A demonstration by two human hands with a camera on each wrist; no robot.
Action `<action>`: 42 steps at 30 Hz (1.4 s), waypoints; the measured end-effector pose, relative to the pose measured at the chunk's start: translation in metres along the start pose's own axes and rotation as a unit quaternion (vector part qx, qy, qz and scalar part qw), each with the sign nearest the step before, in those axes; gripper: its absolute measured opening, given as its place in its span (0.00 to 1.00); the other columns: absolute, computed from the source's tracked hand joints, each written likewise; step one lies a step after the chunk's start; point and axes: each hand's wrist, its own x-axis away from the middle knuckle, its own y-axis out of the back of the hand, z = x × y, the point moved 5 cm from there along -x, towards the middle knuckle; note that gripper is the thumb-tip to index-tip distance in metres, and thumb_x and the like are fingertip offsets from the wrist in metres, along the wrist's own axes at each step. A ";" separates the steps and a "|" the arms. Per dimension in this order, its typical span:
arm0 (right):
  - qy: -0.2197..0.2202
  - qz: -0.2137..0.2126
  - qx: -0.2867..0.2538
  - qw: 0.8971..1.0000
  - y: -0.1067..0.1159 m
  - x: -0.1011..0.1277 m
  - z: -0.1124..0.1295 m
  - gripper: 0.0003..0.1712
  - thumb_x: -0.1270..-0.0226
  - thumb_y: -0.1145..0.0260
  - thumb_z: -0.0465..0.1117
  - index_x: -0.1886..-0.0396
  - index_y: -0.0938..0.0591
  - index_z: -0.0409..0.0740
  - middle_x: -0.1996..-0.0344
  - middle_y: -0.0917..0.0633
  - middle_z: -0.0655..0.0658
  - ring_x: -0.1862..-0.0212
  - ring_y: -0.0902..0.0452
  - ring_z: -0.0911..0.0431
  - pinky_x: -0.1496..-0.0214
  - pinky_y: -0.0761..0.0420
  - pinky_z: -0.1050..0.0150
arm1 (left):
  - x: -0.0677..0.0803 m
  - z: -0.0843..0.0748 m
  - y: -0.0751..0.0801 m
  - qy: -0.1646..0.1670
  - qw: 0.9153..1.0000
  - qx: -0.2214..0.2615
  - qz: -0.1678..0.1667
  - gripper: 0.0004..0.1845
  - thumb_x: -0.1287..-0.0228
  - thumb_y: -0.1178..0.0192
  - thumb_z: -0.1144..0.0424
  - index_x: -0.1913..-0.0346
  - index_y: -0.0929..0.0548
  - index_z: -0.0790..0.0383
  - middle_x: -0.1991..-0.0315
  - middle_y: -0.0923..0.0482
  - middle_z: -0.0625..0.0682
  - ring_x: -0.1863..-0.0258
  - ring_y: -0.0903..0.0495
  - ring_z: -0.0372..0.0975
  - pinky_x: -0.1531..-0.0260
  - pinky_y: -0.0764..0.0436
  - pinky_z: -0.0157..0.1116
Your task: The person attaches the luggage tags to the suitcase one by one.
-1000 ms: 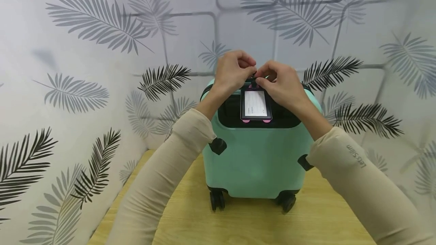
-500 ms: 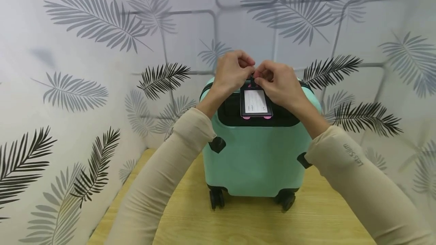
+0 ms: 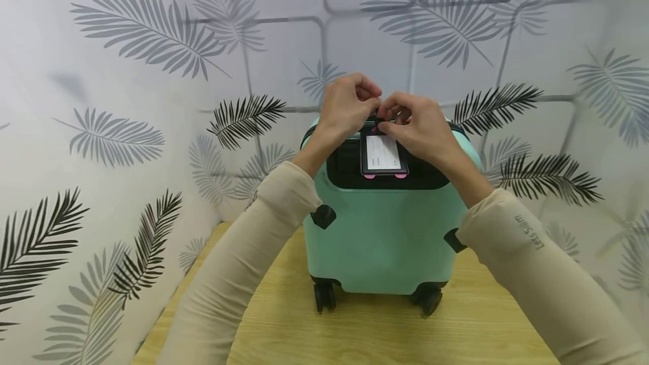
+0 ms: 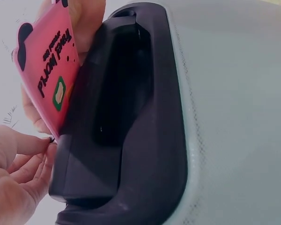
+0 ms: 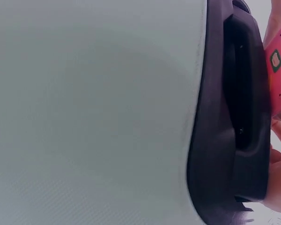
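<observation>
A mint-green suitcase [image 3: 380, 241] stands upright on its wheels. At its top hangs a luggage tag [image 3: 383, 152] with a dark frame and a white card facing the head camera. Both wrist views show the tag's pink back, with lettering [image 4: 55, 61], right beside the black carry handle [image 4: 86, 164]. My left hand [image 3: 345, 108] pinches the tag's black strap between thumb and fingertips above the tag. Close beside it, my right hand [image 3: 421, 128] holds the strap nearer the tag with thumb and bent fingers. The fingers partly hide the strap.
Under the suitcase is a yellow wood-grain table [image 3: 304, 331]. A pale wall covering [image 3: 127, 196] with grey and black leaf prints rises behind and along the left side. Black corner pieces [image 3: 323, 217] sit on the suitcase's front, and black wheels [image 3: 324, 296] are beneath it.
My right thumb has shifted slightly down toward the tag and stands a little farther from the index finger. My left hand keeps its pinch, and the suitcase stays in place.
</observation>
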 end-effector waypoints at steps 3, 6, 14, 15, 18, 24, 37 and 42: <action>-0.017 0.007 -0.012 1.000 0.001 -0.001 -0.001 0.04 0.33 0.32 0.32 0.60 0.15 0.39 0.65 0.13 0.41 0.65 0.20 0.51 0.63 0.26 0.67 | 0.000 -0.001 0.001 0.000 1.000 0.010 -0.001 0.04 0.30 0.32 0.65 0.57 0.12 0.60 0.62 0.11 0.50 0.60 0.15 0.38 0.57 0.20 0.31; -0.024 0.007 -0.018 1.000 0.000 -0.002 -0.001 0.05 0.32 0.34 0.33 0.60 0.15 0.38 0.67 0.13 0.40 0.66 0.20 0.50 0.64 0.26 0.67 | -0.001 -0.004 0.002 -0.001 1.000 0.014 -0.005 0.04 0.30 0.32 0.65 0.56 0.12 0.60 0.62 0.11 0.49 0.60 0.15 0.37 0.57 0.20 0.31; 0.003 -0.031 -0.011 0.999 0.001 0.002 -0.001 0.03 0.32 0.31 0.31 0.62 0.13 0.40 0.67 0.12 0.42 0.68 0.19 0.55 0.65 0.25 0.71 | -0.001 -0.009 0.002 -0.024 1.000 0.005 -0.017 0.03 0.30 0.32 0.67 0.57 0.12 0.61 0.62 0.11 0.50 0.60 0.14 0.37 0.58 0.19 0.30; 0.010 -0.036 -0.010 0.999 0.001 0.003 0.000 0.03 0.33 0.31 0.30 0.63 0.13 0.40 0.67 0.11 0.42 0.69 0.19 0.55 0.66 0.25 0.71 | -0.001 -0.009 0.002 -0.027 0.999 0.004 -0.019 0.03 0.30 0.32 0.67 0.57 0.12 0.61 0.62 0.11 0.50 0.60 0.14 0.37 0.58 0.20 0.30; 0.029 -0.046 -0.009 0.998 0.003 0.004 0.001 0.04 0.33 0.30 0.29 0.65 0.11 0.40 0.69 0.11 0.43 0.70 0.22 0.56 0.66 0.27 0.72 | -0.002 -0.012 0.002 -0.031 0.999 0.006 -0.022 0.03 0.30 0.33 0.68 0.57 0.12 0.62 0.61 0.11 0.51 0.60 0.14 0.38 0.58 0.20 0.29; 0.026 -0.052 -0.016 0.998 0.007 0.004 0.001 0.06 0.34 0.30 0.29 0.65 0.09 0.41 0.67 0.10 0.43 0.69 0.21 0.58 0.66 0.26 0.72 | -0.003 -0.017 0.004 -0.054 0.998 0.011 -0.038 0.02 0.29 0.35 0.70 0.57 0.13 0.64 0.61 0.12 0.53 0.61 0.14 0.40 0.58 0.20 0.29; -0.097 0.004 -0.071 0.993 0.009 -0.005 -0.009 0.13 0.23 0.35 0.43 0.49 0.15 0.39 0.55 0.13 0.40 0.57 0.19 0.53 0.54 0.22 0.62 | -0.003 -0.017 0.007 -0.083 0.995 0.031 -0.039 0.04 0.30 0.32 0.69 0.56 0.14 0.64 0.60 0.12 0.53 0.61 0.14 0.39 0.56 0.19 0.28; -0.115 0.000 -0.075 0.991 0.006 -0.006 -0.010 0.12 0.24 0.34 0.42 0.51 0.14 0.38 0.56 0.12 0.40 0.57 0.19 0.53 0.54 0.23 0.61 | 0.004 -0.009 0.005 -0.071 0.996 0.052 -0.026 0.06 0.28 0.33 0.67 0.52 0.14 0.64 0.57 0.13 0.54 0.59 0.14 0.40 0.54 0.18 0.30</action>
